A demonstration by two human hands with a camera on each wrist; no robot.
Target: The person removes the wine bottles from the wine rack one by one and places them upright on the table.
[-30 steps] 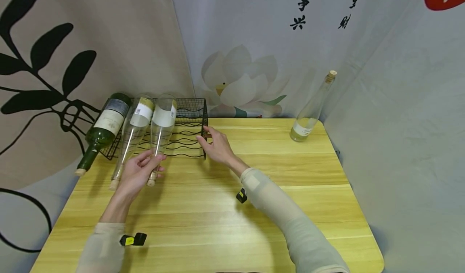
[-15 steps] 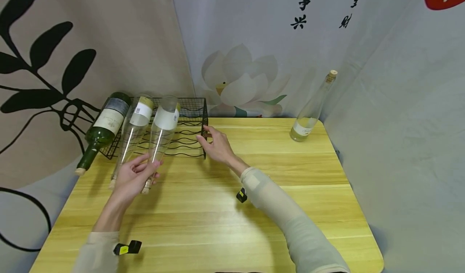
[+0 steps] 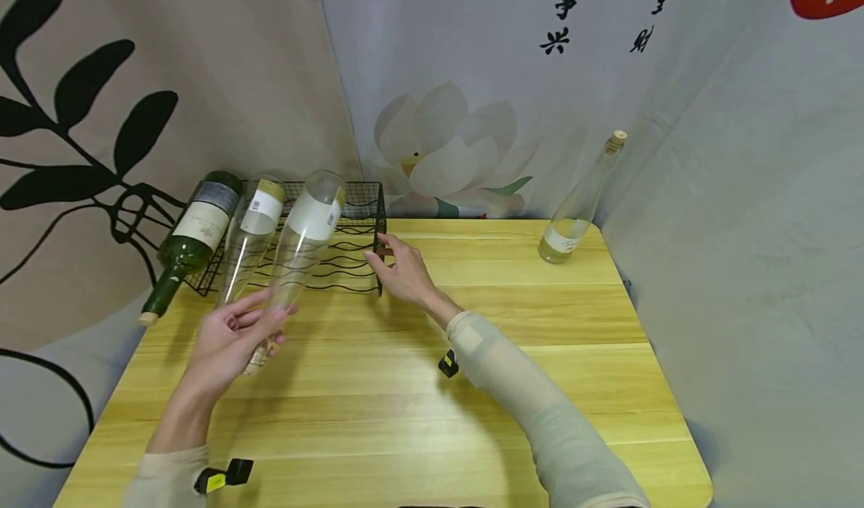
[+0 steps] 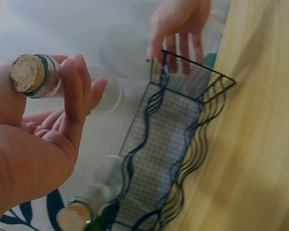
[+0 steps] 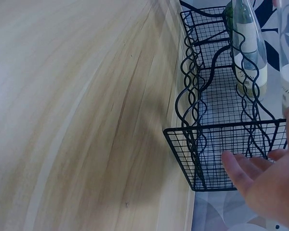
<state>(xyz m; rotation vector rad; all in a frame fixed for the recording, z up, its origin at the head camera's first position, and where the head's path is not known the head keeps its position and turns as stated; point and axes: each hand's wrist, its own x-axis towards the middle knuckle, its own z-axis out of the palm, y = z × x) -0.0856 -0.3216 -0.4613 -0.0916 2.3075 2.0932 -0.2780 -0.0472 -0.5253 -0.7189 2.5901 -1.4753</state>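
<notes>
My left hand (image 3: 223,339) grips a clear glass bottle (image 3: 314,217) by its neck, the base tilted up and away over the black wire rack (image 3: 356,200). The cork (image 4: 27,73) in its mouth shows beside the thumb in the left wrist view. A green bottle (image 3: 205,221) and another clear bottle (image 3: 259,214) lie in the left part of the rack, corks toward me. At the rack's right end, my right hand (image 3: 405,274) has its fingers extended against the mesh end panel (image 5: 216,163), from the outer side.
A corked clear bottle (image 3: 565,230) stands upright at the back right of the wooden table (image 3: 418,410). Printed curtains (image 3: 459,58) hang right behind the rack and along the right side. Wavy wire rows (image 4: 144,120) run along the rack.
My left hand has drawn back toward me and left with the clear bottle, whose base now rises higher over the rack. My right hand stays at the rack's end.
</notes>
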